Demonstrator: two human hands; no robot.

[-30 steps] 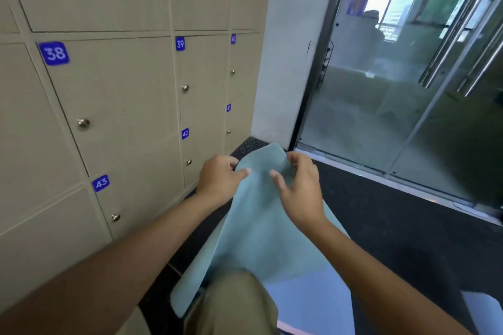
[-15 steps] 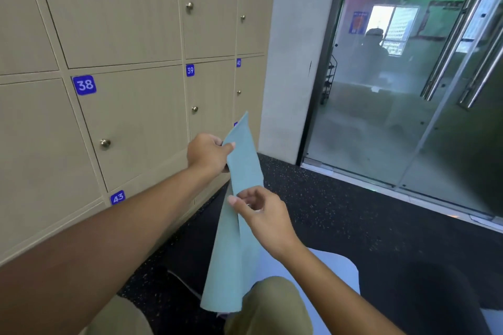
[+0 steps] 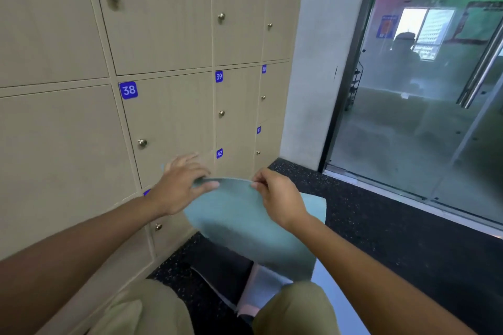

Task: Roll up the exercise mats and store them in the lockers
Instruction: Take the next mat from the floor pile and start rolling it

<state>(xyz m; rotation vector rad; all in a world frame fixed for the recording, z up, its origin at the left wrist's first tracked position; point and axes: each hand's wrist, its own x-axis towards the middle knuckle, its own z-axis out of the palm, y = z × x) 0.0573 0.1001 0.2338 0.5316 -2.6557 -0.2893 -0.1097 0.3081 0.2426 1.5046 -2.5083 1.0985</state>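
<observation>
A thin teal exercise mat (image 3: 245, 223) is lifted off the floor in front of me, its top edge bent over towards me. My left hand (image 3: 181, 185) holds that top edge at its left end, thumb on the near face and fingers stretched behind it. My right hand (image 3: 277, 196) pinches the same edge further right. The mat's lower end hangs down between my knees. A pale blue mat (image 3: 337, 296) lies flat on the floor beneath it. The beige lockers (image 3: 168, 111) stand shut on the left, numbered 38, 39, 42.
Black speckled rubber flooring (image 3: 394, 239) spreads to the right. A grey pillar (image 3: 315, 62) ends the locker wall, and beyond it is a glass door (image 3: 422, 117) with metal handles. My knees in khaki trousers (image 3: 294, 307) are at the bottom of the frame.
The mat hung as a narrow upright strip with my left hand high; now both hands hold its top edge side by side, lower, and the mat is spread wide and curled over.
</observation>
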